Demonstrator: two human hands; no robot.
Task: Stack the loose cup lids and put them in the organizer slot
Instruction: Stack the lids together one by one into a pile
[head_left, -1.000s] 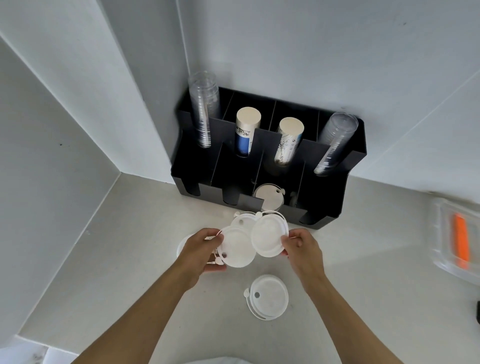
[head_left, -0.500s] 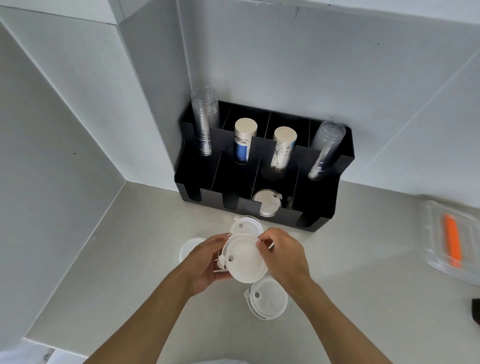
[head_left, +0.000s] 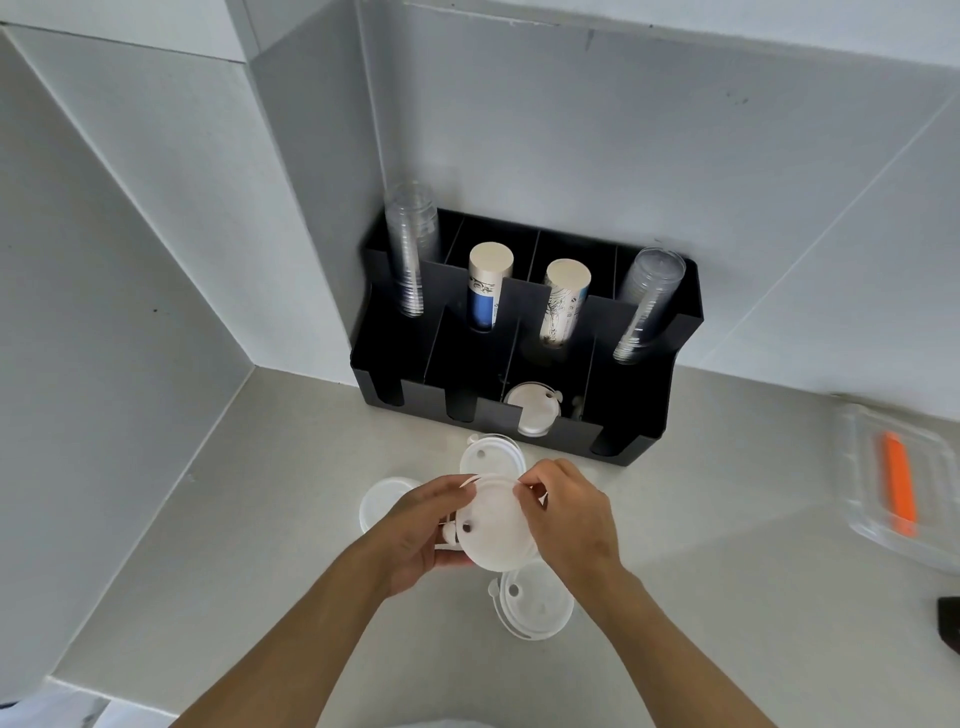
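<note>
Nearest on the bench (head_left: 218, 545), 1 loose lid (head_left: 535, 605) lies flat. Above it the left hand (head_left: 410, 535) and right hand (head_left: 569, 514) both hold a stack of lids (head_left: 496, 530) by its rim. 2 more lids lie beyond. In the back corner stands the organizer (head_left: 644, 410), 1 lid (head_left: 532, 410) in a front slot.

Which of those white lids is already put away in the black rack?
The lid in the organizer's front slot, second from the right. The others lie loose on the counter or sit in the hands.
</note>
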